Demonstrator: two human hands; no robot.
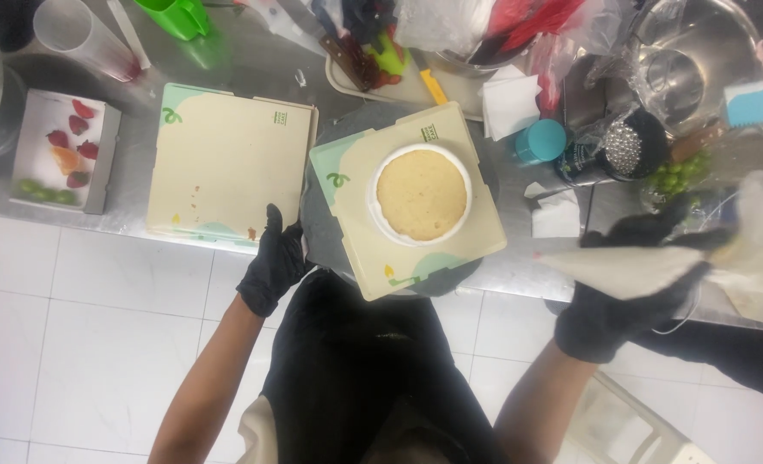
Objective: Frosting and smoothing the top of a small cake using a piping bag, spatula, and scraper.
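A round pale-yellow cake layer with a white rim sits on a square cream board, which rests on a dark grey turntable. My left hand, in a black glove, rests at the turntable's left edge, beside a second cream board. My right hand, also gloved in black, grips a white piping bag whose tip points left toward the cake board, off to its right.
On the steel counter: a box of cut fruit, a clear cup, a green jug, a teal-lidded container, a jar of silver beads, green grapes, paper napkins, metal bowls. White tiled floor below.
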